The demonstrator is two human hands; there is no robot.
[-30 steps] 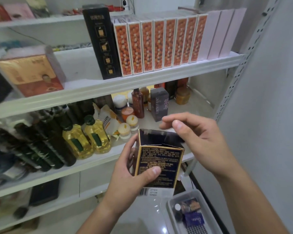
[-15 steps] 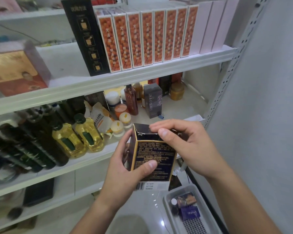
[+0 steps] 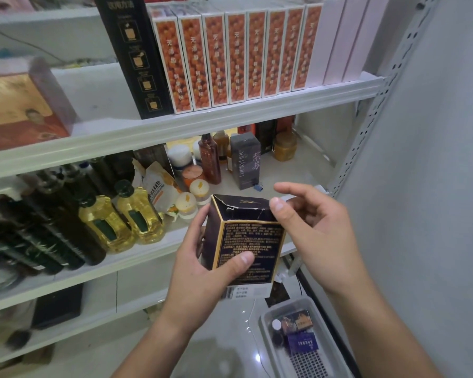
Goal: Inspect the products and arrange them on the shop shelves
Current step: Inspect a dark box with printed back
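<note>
A dark navy box with gold edges and printed text (image 3: 253, 241) is held upright in front of the middle shelf (image 3: 137, 255). My left hand (image 3: 202, 271) grips it from the left, thumb across its front and fingers behind. The box's top flap lies closed and looks creased. My right hand (image 3: 314, 236) is at the box's top right corner, its thumb touching the top edge and its other fingers spread loosely above.
On the middle shelf stand yellow oil bottles (image 3: 120, 216), dark bottles, small jars and a dark carton (image 3: 245, 160). A row of orange boxes (image 3: 230, 53) fills the upper shelf (image 3: 230, 115). A grey bin (image 3: 265, 320) with small boxes sits on the floor lower right. A wall runs along the right.
The box's top flap went from standing open to closed under my right hand. My right fingers have since lifted off the top and spread, the thumb staying at the edge.
</note>
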